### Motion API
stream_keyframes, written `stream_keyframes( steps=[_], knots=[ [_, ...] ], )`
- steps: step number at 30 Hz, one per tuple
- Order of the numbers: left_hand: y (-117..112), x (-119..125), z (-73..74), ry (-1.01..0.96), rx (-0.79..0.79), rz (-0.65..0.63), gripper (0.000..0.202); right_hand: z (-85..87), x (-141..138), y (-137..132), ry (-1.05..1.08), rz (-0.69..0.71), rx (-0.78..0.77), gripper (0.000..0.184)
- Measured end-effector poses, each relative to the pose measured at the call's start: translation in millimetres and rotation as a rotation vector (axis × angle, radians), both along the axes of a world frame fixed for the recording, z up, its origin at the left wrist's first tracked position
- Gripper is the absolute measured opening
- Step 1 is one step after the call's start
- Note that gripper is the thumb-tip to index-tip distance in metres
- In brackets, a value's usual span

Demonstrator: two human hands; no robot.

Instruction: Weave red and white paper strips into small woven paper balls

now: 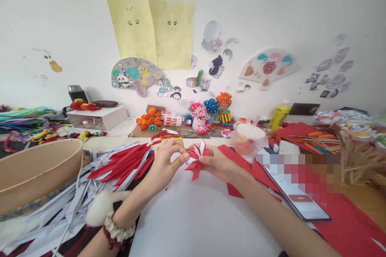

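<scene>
Between my two hands, above a white sheet, is a red and white folded paper piece with several pointed strip ends sticking out. My left hand pinches its left side between thumb and forefinger. On the right side, the fingers of my right hand are closed on the same piece. The folds under my fingertips are hidden. Left of my left hand lies a pile of red paper strips, with white paper strips spread below it.
A beige basin stands at the left. Behind my hands are small pots of handmade flowers and a lidded plastic cup. To the right, a phone leans over red paper, near a yellow bottle.
</scene>
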State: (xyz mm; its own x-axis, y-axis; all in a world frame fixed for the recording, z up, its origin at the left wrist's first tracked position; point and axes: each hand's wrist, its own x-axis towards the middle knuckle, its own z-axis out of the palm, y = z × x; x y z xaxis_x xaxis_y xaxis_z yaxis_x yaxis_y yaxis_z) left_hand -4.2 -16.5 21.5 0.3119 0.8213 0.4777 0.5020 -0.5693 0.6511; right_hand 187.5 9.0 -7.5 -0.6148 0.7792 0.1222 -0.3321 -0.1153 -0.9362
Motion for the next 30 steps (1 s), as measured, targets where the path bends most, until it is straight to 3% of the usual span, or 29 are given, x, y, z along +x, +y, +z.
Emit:
stream_keyframes(
  steps=[8,19,30],
  knots=[
    [-7.8,5.4,3.5,0.027,0.022,0.043,0.04,-2.3,-1.6,-1.1,0.039,0.027,-0.039,0.036],
    [-13.7,13.2,3.6,0.048,0.08,0.132,0.024,-3.5,-1.4,-3.3,0.051,-0.015,0.075,0.043],
    [-14.4,16.0,1.0,0.039,0.195,0.198,0.021,-3.6,-2.0,-3.6,0.061,0.005,0.066,0.043]
  ],
)
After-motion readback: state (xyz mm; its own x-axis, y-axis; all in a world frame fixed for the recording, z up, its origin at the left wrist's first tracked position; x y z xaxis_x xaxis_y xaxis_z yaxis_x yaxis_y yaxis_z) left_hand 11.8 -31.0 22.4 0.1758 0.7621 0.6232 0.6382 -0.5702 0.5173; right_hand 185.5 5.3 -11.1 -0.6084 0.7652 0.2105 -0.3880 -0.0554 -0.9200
